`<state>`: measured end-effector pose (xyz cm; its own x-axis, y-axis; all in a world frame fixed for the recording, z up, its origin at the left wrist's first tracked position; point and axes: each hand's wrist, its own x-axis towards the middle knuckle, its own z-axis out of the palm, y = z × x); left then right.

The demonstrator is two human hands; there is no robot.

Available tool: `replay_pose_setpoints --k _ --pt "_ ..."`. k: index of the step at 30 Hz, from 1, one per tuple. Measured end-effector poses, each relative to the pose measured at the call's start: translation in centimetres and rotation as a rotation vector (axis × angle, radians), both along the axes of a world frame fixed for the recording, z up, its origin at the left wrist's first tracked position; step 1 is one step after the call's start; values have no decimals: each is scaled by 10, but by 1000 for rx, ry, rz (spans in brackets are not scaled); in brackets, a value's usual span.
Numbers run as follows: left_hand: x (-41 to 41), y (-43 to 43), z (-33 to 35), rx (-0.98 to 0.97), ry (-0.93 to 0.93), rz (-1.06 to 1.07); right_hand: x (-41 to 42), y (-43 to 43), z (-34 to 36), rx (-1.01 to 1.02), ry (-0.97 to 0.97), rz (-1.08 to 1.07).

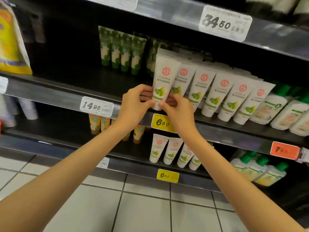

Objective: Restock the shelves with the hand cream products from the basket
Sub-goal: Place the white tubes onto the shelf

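A white hand cream tube [164,76] with a red seal and green olive print stands cap-down at the left end of a row of matching tubes [222,94] on the middle shelf [66,96]. My left hand [135,104] grips its lower left side, fingers curled behind it. My right hand [177,111] pinches its lower right side near the cap. The basket is out of view.
Green-print tubes [122,51] stand further back on the same shelf. White bottles with green caps [284,111] sit at the right. More white tubes [173,151] and orange tubes [100,123] fill the shelf below. Yellow price tags [161,123] hang on the shelf edges. Tiled floor [142,206] lies below.
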<state>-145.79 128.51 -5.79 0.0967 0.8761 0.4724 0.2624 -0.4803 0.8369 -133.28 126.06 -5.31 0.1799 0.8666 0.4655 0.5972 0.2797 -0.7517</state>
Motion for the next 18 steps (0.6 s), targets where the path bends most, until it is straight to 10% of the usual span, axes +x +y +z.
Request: replay_pose_setpoints --k 18 --pt "1 4 -3 19 38 58 -11 0 -7 78 39 -64"
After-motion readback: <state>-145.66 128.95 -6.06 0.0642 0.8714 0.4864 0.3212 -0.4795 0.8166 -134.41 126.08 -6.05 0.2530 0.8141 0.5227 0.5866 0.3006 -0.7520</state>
